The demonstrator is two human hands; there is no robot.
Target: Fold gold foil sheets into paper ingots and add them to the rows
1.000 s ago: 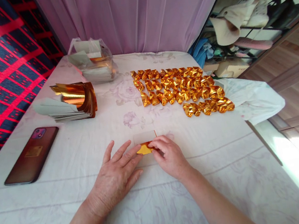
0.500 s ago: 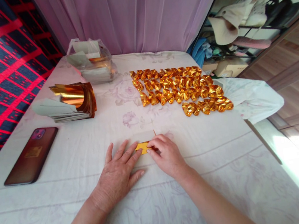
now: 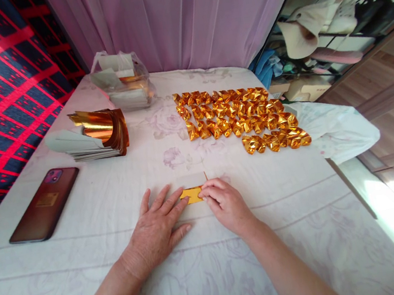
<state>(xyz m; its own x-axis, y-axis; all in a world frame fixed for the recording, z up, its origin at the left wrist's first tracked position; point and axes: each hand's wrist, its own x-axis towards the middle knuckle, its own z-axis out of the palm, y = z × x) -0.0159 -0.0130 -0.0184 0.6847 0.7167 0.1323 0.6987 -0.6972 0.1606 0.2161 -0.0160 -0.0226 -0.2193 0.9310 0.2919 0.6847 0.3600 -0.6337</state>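
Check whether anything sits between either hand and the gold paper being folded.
Nothing visible does. The left hand presses its fingertips on the gold paper, and the right hand pinches its other end against the white cloth.

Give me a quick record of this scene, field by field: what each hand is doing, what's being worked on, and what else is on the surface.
left hand: flat on the cloth, fingertips on the small gold foil paper piece
right hand: pinching that piece's right end
surface: white floral cloth
far right: rows of folded gold foil shapes
far left: stack of gold foil sheets, clear plastic bag of paper
near left: dark red phone, lying flat
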